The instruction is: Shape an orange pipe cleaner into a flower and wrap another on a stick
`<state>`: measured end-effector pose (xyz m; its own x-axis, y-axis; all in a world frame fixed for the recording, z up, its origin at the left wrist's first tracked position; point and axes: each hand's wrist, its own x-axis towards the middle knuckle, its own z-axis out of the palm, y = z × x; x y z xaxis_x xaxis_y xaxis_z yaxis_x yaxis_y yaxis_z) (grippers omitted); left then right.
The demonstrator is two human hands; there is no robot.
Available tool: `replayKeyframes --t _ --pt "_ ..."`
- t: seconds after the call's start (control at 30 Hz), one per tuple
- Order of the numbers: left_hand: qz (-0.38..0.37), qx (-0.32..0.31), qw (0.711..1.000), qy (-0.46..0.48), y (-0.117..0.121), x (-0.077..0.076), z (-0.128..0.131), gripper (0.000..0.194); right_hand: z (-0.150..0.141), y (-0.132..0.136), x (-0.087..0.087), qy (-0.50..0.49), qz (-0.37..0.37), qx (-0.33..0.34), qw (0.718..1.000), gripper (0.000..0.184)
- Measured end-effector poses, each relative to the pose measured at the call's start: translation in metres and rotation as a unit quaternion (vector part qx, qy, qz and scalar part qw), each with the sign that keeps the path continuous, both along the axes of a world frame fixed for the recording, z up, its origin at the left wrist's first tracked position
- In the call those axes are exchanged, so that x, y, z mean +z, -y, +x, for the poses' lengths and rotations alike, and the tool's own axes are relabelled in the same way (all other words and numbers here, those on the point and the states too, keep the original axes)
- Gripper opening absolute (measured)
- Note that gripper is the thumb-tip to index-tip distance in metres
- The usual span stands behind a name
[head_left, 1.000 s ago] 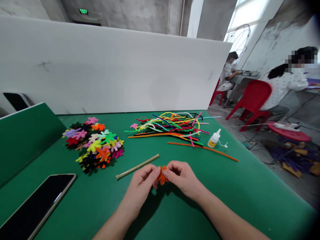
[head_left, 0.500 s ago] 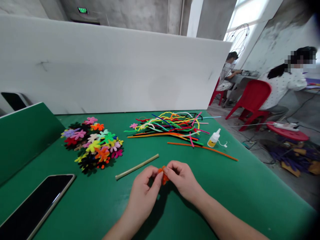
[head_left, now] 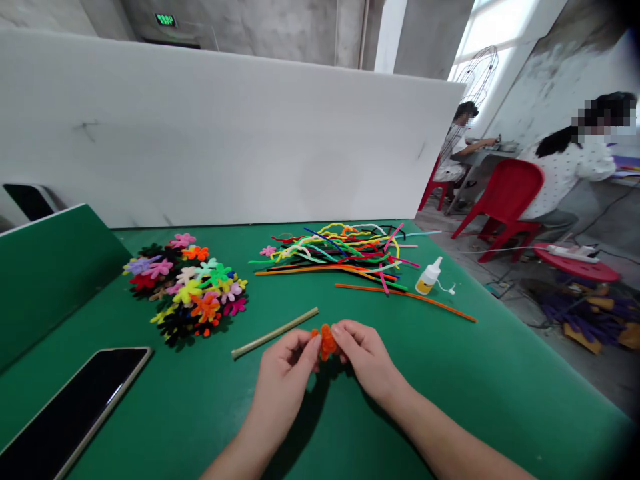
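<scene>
An orange pipe-cleaner flower (head_left: 327, 343) is held just above the green table (head_left: 380, 433), between my two hands. My left hand (head_left: 286, 365) pinches its left side between thumb and fingers. On the other side, the thumb and fingers of my right hand (head_left: 364, 357) are closed on its right edge; the fingertips behind it are partly hidden. A pale greenish stick (head_left: 275, 333) lies just beyond my left hand. Farther off, a single orange pipe cleaner (head_left: 406, 295) rests in front of a loose heap of colourful pipe cleaners (head_left: 335, 252).
Finished-looking fuzzy flowers (head_left: 193, 290) form a pile at the left. A phone (head_left: 75, 413) lies at the near left, and a small glue bottle (head_left: 429, 277) stands at the right. A white partition (head_left: 240, 140) borders the back. Two people sit beyond, one near a red chair (head_left: 513, 193).
The orange flower has been turned and tilted between my fingers, and its petals now face another way. Both hands have shifted slightly and keep hold of it.
</scene>
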<state>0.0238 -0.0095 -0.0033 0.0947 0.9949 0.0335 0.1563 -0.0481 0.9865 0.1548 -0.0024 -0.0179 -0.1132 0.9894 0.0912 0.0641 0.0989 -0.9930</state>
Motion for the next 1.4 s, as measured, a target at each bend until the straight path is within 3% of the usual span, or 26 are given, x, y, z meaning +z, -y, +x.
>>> replayKeyframes --t 0.1,0.23,0.53,0.77,0.9,1.1,1.4 --pt "-0.023 0.028 0.998 0.046 -0.003 -0.001 -0.002 0.021 0.001 0.0 -0.002 0.003 0.003 -0.004 1.0 0.039" --pt "-0.027 0.033 0.997 0.062 -0.005 -0.003 -0.003 0.023 0.0 0.001 -0.001 -0.015 -0.014 0.017 1.0 0.028" --pt "-0.155 -0.048 0.958 0.236 -0.007 0.002 -0.005 0.017 0.002 0.002 0.002 -0.045 0.004 0.069 0.997 0.021" --pt "-0.147 -0.114 0.953 0.24 -0.01 0.004 -0.011 0.018 0.006 0.001 0.003 -0.073 0.005 0.115 0.991 0.021" --pt "-0.148 -0.11 0.95 0.253 -0.011 0.003 -0.01 0.02 0.007 0.0 0.001 -0.065 0.008 0.081 0.995 0.023" --pt "-0.1 -0.079 0.982 0.142 -0.011 0.002 -0.011 0.013 0.007 0.0 0.004 -0.048 0.005 0.07 0.996 0.023" --pt "-0.047 -0.105 0.993 0.019 -0.006 -0.007 -0.003 0.022 0.004 0.004 0.007 0.021 0.045 0.074 0.996 0.015"
